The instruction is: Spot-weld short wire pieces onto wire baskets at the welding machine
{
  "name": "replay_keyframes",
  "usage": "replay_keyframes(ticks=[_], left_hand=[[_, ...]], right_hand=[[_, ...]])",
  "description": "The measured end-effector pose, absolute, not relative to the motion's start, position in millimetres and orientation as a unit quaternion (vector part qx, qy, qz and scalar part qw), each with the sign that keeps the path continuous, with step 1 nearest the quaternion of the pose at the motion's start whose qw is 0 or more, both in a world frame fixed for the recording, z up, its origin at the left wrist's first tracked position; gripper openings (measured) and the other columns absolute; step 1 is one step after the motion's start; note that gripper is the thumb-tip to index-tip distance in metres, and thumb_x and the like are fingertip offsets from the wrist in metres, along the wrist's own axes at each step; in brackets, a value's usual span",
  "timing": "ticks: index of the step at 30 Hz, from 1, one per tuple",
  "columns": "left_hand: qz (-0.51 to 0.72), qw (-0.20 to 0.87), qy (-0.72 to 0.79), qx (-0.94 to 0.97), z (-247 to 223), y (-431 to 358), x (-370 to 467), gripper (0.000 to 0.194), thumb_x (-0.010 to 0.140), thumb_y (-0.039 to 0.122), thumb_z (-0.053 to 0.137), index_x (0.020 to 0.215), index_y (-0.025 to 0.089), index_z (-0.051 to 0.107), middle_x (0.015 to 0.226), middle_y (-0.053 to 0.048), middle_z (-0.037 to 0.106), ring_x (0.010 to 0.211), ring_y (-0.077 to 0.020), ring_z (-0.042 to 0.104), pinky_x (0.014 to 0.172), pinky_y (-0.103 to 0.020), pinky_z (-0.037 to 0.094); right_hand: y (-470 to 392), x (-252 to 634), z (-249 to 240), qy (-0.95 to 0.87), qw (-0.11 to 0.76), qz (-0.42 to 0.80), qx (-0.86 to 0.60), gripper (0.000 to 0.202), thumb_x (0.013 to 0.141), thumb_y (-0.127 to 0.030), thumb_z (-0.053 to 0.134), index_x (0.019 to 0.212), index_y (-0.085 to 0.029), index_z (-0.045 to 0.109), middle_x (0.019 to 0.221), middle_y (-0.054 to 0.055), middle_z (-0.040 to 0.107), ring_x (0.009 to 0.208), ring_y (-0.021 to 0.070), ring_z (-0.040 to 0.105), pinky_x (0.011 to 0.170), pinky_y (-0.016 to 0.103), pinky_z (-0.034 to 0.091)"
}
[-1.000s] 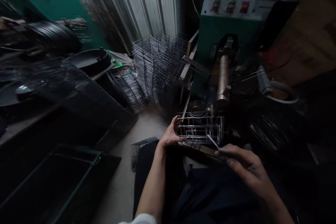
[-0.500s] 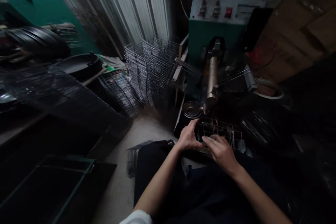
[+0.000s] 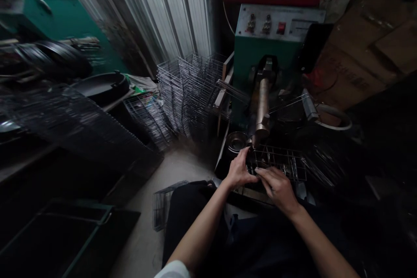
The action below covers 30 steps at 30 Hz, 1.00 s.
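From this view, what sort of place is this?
Probably a small metal workshop making wire racks. A green machine with switches stands against a corrugated metal wall, stacks of wire racks lean beside it, and both hands, left and right, rest on a wire rack under its copper arm.

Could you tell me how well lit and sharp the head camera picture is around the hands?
Head view: dim overall, brightest on the ribbed metal wall; left hand and right hand on the wire basket are readable but soft; the left edge smears; straight lines bow outward.
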State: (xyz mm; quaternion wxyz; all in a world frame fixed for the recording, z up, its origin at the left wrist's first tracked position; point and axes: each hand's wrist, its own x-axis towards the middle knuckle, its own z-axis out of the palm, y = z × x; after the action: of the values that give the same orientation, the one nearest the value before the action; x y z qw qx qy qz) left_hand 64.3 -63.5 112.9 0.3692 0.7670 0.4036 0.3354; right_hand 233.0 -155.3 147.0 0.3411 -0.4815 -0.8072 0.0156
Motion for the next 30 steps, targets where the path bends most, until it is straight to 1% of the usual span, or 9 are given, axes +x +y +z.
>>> replay_keyframes(ticks=[3,6,9,14,17,19,23,27,30], left_hand=[[0.334,0.376,0.407,0.762,113.4,-59.7,63.7,0.115,0.048,0.032,0.087,0.149,0.026,0.031,0.149,-0.011,0.047,0.134,-0.0352,0.051,0.108,-0.050,0.047],[0.329,0.380,0.404,0.764,114.0,-56.5,62.6,0.115,0.048,0.033,0.088,0.148,0.023,0.032,0.148,-0.012,0.047,0.132,-0.0341,0.053,0.108,-0.048,0.047],[0.320,0.370,0.409,0.770,115.7,-54.0,62.3,0.116,0.048,0.034,0.088,0.148,0.022,0.031,0.149,-0.013,0.046,0.132,-0.0350,0.052,0.109,-0.049,0.046],[0.307,0.348,0.428,0.776,121.2,-57.8,63.1,0.114,0.049,0.037,0.088,0.147,0.024,0.032,0.147,-0.012,0.048,0.130,-0.0354,0.054,0.107,-0.052,0.046],[0.297,0.336,0.442,0.777,124.6,-60.2,63.6,0.113,0.050,0.038,0.087,0.147,0.024,0.032,0.147,-0.013,0.049,0.130,-0.0361,0.054,0.108,-0.054,0.045],[0.296,0.333,0.441,0.779,126.8,-57.8,63.8,0.113,0.051,0.039,0.087,0.148,0.022,0.032,0.146,-0.013,0.049,0.129,-0.0361,0.054,0.108,-0.053,0.046],[0.309,0.337,0.435,0.776,131.3,-43.1,64.3,0.110,0.051,0.037,0.086,0.147,0.021,0.034,0.144,-0.012,0.051,0.127,-0.0340,0.056,0.105,-0.048,0.048],[0.316,0.362,0.432,0.764,132.6,-28.3,65.2,0.106,0.052,0.036,0.086,0.145,0.020,0.038,0.145,-0.013,0.050,0.132,-0.0327,0.053,0.110,-0.046,0.045],[0.325,0.352,0.434,0.762,130.8,-25.5,66.1,0.103,0.054,0.037,0.085,0.145,0.022,0.038,0.143,-0.012,0.052,0.129,-0.0317,0.055,0.109,-0.046,0.046]], right_hand=[[-150.6,232.5,149.4,-0.808,0.346,0.011,-0.477,0.029,0.098,-0.009,0.053,0.121,-0.021,0.066,0.110,0.008,0.074,0.096,0.0248,0.068,0.083,0.042,0.056],[-147.4,232.8,149.8,-0.810,0.349,0.015,-0.472,0.028,0.098,-0.010,0.053,0.121,-0.021,0.066,0.109,0.007,0.074,0.096,0.0242,0.068,0.085,0.041,0.056],[-144.3,233.9,148.7,-0.810,0.355,0.022,-0.466,0.028,0.098,-0.010,0.053,0.120,-0.022,0.065,0.109,0.006,0.074,0.096,0.0235,0.068,0.084,0.040,0.056],[-143.5,232.9,151.7,-0.794,0.374,0.042,-0.477,0.025,0.099,-0.012,0.054,0.118,-0.024,0.065,0.105,0.004,0.074,0.093,0.0228,0.069,0.087,0.040,0.053],[-145.8,229.6,158.9,-0.774,0.379,0.072,-0.503,0.021,0.099,-0.015,0.055,0.115,-0.024,0.063,0.105,0.005,0.071,0.097,0.0231,0.067,0.089,0.038,0.052],[-145.7,226.7,163.8,-0.760,0.381,0.080,-0.520,0.016,0.098,-0.017,0.055,0.112,-0.023,0.062,0.104,0.007,0.068,0.099,0.0238,0.066,0.087,0.037,0.052],[-135.2,222.1,167.8,-0.741,0.389,0.060,-0.544,0.012,0.098,-0.018,0.053,0.108,-0.022,0.059,0.100,0.008,0.063,0.094,0.0240,0.064,0.084,0.037,0.052],[-117.3,222.7,164.1,-0.730,0.394,0.050,-0.557,0.012,0.097,-0.020,0.053,0.109,-0.022,0.056,0.103,0.009,0.062,0.094,0.0250,0.064,0.084,0.039,0.053],[-110.2,225.5,161.0,-0.726,0.392,0.046,-0.563,0.010,0.098,-0.023,0.053,0.108,-0.022,0.056,0.104,0.009,0.062,0.096,0.0258,0.064,0.083,0.040,0.053]])
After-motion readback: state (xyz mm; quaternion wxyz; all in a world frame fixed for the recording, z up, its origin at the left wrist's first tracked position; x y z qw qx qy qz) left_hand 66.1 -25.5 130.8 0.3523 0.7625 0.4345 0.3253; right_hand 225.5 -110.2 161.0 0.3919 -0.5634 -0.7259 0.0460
